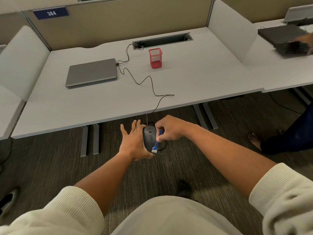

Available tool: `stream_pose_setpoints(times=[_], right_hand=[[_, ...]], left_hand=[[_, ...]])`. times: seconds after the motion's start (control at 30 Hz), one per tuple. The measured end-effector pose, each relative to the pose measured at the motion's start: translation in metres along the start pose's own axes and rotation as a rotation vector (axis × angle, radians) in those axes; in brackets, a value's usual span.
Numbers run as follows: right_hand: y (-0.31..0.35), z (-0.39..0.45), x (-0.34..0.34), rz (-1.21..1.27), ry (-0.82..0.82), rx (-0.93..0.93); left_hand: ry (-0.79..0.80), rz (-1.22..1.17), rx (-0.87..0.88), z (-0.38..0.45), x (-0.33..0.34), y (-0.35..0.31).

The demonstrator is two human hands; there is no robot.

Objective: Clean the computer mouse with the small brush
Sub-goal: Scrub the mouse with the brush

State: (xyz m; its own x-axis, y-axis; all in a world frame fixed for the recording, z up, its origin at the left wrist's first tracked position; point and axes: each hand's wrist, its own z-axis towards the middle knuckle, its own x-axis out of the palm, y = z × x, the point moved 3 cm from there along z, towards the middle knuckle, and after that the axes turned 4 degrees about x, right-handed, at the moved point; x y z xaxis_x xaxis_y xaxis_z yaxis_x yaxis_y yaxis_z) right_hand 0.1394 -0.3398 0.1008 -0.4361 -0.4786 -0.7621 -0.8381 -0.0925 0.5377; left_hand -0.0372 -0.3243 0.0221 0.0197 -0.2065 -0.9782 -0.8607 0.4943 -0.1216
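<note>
A black wired computer mouse (149, 138) is held in the air in front of the desk edge, above the carpet. My left hand (133, 143) supports it from the left side with straight fingers, the thumb under its near end. My right hand (169, 128) pinches the blue handle of a small brush (156, 144). The brush's white bristles touch the mouse's near right side. The mouse's black cable (145, 80) runs up over the desk edge to the laptop.
On the white desk (203, 78) lie a closed grey laptop (92, 72) and a red mesh pen holder (155, 58), with a cable slot (162, 40) behind. At the right, another person's hand rests on a keyboard (293, 46), their leg (288, 138) nearby.
</note>
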Motion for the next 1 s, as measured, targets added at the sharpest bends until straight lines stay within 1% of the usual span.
stream_pose_setpoints(times=[0.07, 0.2, 0.27, 0.33, 0.4, 0.47, 0.57, 0.6, 0.63, 0.8, 0.87, 1.0], right_hand=[[-0.002, -0.001, 0.006, 0.000, -0.011, -0.011], [-0.012, -0.001, -0.004, -0.033, -0.220, 0.037], [-0.021, -0.002, -0.012, 0.005, -0.323, 0.084], [-0.027, -0.002, -0.017, 0.066, -0.364, 0.105], [-0.030, -0.002, -0.016, 0.116, -0.354, 0.108], [-0.030, -0.003, -0.013, 0.147, -0.304, 0.094], [-0.024, -0.005, -0.004, 0.160, -0.066, 0.045], [-0.021, -0.006, 0.000, 0.163, -0.007, 0.030], [-0.019, -0.006, 0.003, 0.170, 0.009, 0.020], [-0.006, -0.001, 0.009, 0.192, -0.080, -0.032], [-0.003, 0.001, 0.010, 0.171, -0.112, -0.023], [0.000, 0.004, 0.007, 0.163, -0.294, 0.005]], left_hand=[[-0.006, -0.014, 0.004, 0.000, -0.003, -0.002], [-0.010, -0.024, -0.003, 0.000, -0.009, -0.001], [-0.008, -0.022, -0.003, -0.001, -0.011, 0.002], [-0.005, -0.028, -0.001, -0.001, -0.011, 0.003], [-0.003, -0.039, 0.001, 0.000, -0.011, 0.002], [-0.003, -0.034, 0.004, 0.000, -0.009, 0.001], [-0.002, -0.038, 0.004, -0.001, -0.006, 0.003], [-0.002, -0.041, 0.002, -0.002, -0.005, 0.003], [-0.002, -0.042, 0.000, -0.001, -0.004, 0.003], [0.010, -0.011, 0.015, 0.003, -0.004, 0.000], [0.010, -0.006, 0.018, 0.003, -0.004, -0.001], [0.008, 0.017, 0.011, 0.003, -0.004, 0.003]])
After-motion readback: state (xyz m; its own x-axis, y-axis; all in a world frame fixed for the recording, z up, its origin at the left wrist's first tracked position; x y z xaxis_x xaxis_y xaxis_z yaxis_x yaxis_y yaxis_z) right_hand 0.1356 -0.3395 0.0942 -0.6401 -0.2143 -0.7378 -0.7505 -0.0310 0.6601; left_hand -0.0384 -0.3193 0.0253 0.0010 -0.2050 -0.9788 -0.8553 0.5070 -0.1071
